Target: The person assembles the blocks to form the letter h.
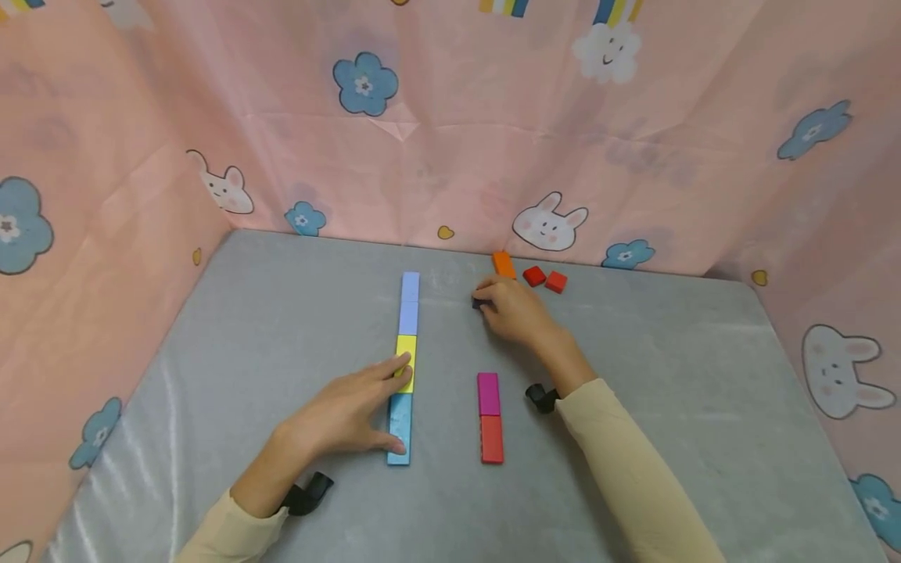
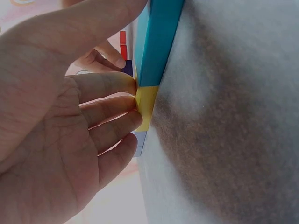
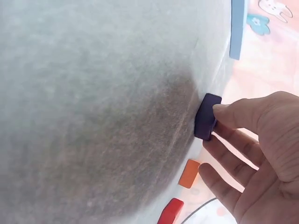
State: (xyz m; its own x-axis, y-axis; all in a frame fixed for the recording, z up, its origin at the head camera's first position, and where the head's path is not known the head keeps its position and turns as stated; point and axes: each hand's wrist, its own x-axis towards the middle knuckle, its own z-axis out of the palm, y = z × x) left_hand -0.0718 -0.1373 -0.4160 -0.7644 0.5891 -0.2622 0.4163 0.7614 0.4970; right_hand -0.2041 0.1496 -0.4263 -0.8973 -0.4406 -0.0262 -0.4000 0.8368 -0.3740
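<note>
A straight row of flat blocks runs away from me: a blue block (image 1: pixel 400 418) nearest, a yellow block (image 1: pixel 407 344) beyond it, then two pale violet-blue blocks (image 1: pixel 408 318). My left hand (image 1: pixel 341 414) lies along the row's left side, its extended fingers touching the yellow block and its thumb at the near end of the blue one. Between thumb and fingers, my right hand (image 1: pixel 517 313) pinches a dark purple block (image 3: pixel 206 116), which looks nearly black from above. It is to the right of the row's far end, close to the tabletop.
Right of the row, a magenta block (image 1: pixel 489 393) and a red block (image 1: pixel 491 439) lie end to end. Near the back edge are an orange block (image 1: pixel 503 263) and two small red blocks (image 1: pixel 556 281). A pink patterned curtain (image 1: pixel 450 156) borders the grey table (image 1: pixel 669 375).
</note>
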